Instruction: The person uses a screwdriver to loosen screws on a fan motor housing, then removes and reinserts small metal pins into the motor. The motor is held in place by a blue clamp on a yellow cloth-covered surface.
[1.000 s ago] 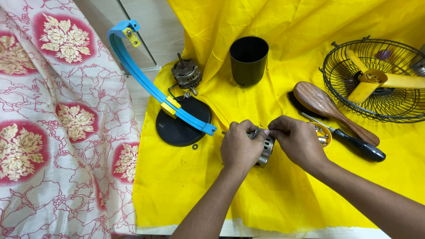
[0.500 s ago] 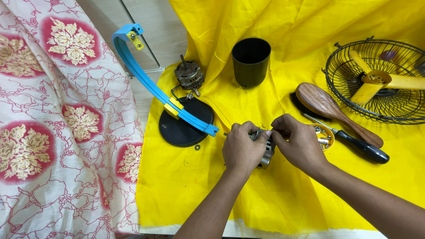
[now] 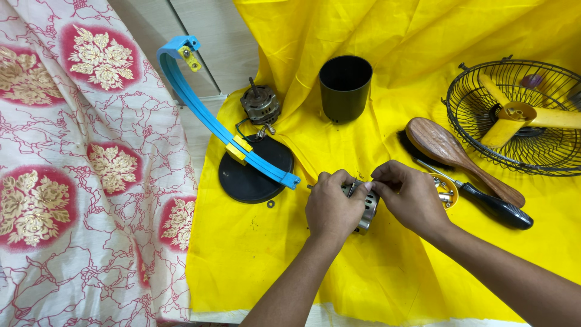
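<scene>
My left hand (image 3: 330, 209) grips a small round metal housing (image 3: 366, 211) over the yellow cloth (image 3: 254, 254). My right hand (image 3: 408, 197) meets it from the right, fingertips pinched at the housing's top edge beside the left thumb. Whatever is between the fingertips is too small to make out. Most of the housing is hidden by both hands.
A black round base (image 3: 251, 175) with a curved blue arm (image 3: 206, 115) lies left of the hands. A bare motor (image 3: 260, 106), a black cylinder (image 3: 345, 88), a wooden brush (image 3: 457, 157), a screwdriver (image 3: 493, 206), a small dish of screws (image 3: 445, 191) and a wire fan cage (image 3: 520, 115) with a yellow blade surround them.
Both hands have stayed on the metal housing with only slight finger shifts; the view has drifted a little.
</scene>
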